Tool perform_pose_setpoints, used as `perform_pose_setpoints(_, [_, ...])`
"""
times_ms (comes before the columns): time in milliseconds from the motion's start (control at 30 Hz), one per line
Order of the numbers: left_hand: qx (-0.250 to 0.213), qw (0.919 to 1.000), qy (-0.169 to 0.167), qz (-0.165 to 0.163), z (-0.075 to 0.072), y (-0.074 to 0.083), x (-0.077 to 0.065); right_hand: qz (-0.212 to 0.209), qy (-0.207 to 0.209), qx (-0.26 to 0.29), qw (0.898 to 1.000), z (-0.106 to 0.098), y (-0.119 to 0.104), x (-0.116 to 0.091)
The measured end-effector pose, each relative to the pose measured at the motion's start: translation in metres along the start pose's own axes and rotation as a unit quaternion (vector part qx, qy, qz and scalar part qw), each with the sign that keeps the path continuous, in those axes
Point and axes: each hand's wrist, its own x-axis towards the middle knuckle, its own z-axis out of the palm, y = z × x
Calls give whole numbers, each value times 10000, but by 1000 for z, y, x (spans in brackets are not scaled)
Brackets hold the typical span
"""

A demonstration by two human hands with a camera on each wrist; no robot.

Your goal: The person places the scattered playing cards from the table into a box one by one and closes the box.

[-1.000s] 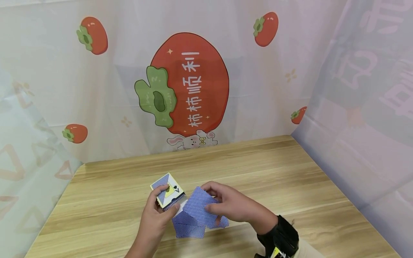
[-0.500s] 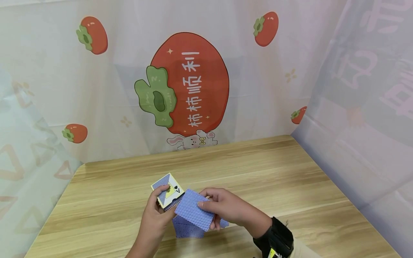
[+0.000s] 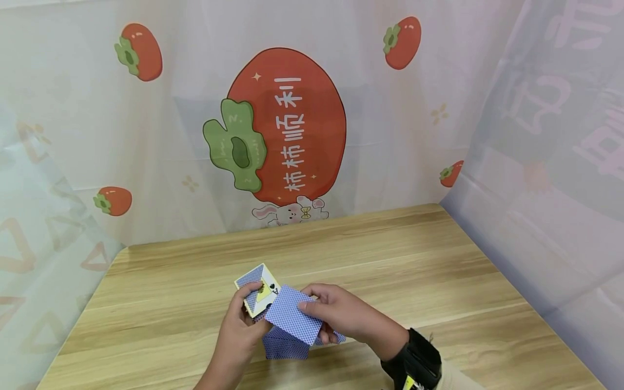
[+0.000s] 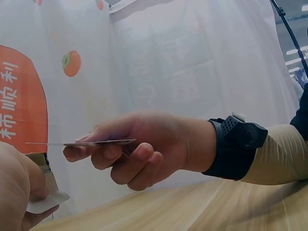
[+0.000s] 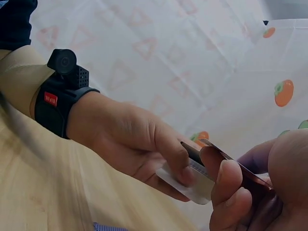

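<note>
Apparently mid-transfer, direction unclear: left hand (image 3: 236, 328) grips box (image 3: 266, 296); right hand (image 3: 344, 312) pinches cards (image 3: 293, 315) just beside it, above loose cards (image 3: 286, 348) on table (image 3: 414, 260). Next move likely calls for steady box, squared edges.

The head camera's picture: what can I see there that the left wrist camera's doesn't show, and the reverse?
Only the head view shows blue-backed playing cards lying on the table, the letter A on the card box and the rabbit drawing.

Only the left wrist view shows the dark pole at upper right and the dark sleeve.

Both show the left hand holding that box, the right hand pinching at least one card, and the large red persimmon print.
</note>
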Motion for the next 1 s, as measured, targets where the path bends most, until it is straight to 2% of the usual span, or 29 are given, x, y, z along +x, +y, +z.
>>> perform_pose_setpoints(267, [67, 9999, -99, -57, 2, 0, -2, 60, 103, 133, 9998, 1, 2, 3])
perform_pose_setpoints(467, [-59, 9998, -119, -140, 1, -2, -2, 61, 39, -20, 10000, 4, 4, 3])
perform_pose_setpoints(867, [-9, 9998, 175, -130, 3, 1, -2, 93, -540, -244, 9982, 4, 8, 3])
perform_pose_setpoints(1000, [30, 9997, 205, -101, 3, 2, -2, 144, -392, -307, 9987, 3, 7, 3])
